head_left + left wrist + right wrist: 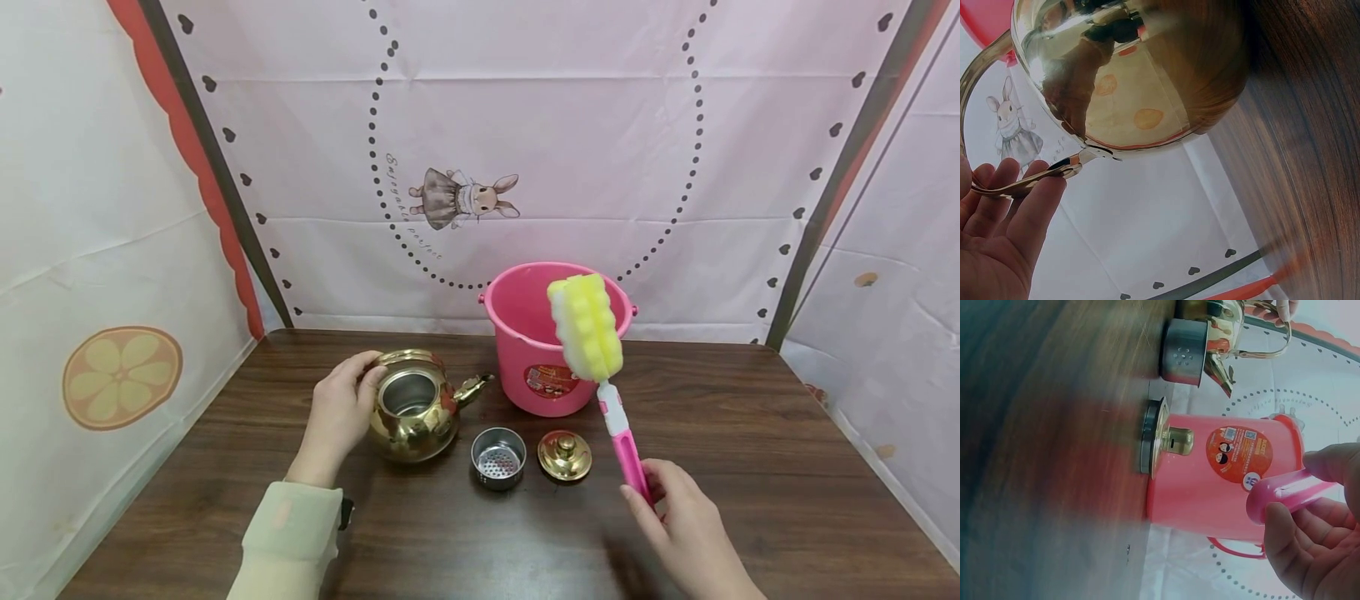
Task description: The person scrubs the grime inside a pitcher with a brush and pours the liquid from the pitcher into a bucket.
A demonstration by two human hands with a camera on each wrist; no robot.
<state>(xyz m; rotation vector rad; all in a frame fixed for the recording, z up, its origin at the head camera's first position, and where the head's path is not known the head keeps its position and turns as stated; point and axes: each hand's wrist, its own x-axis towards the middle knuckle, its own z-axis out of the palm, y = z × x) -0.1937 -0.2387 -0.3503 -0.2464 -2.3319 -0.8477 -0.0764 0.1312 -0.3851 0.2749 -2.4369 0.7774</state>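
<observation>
My left hand (341, 417) grips the arched handle (1022, 185) of a shiny gold teapot (416, 437), fingers hooked round the metal in the left wrist view. The teapot stands lidless at the left, its dark opening facing up and its spout toward the right. In my right hand (686, 521) is a sponge bottle brush (588, 329), held by its pink handle (1288, 494) between thumb and fingers. Its yellow and white sponge head points up and away, overlapping the bucket in the head view. A perforated steel strainer (498, 482) and the gold lid (565, 457) lie between the hands.
A pink bucket (521, 367) with a red label stands behind the strainer and lid, close to the back curtain (570, 167). White printed cloth also hangs on both sides of the dark wooden table (465, 550).
</observation>
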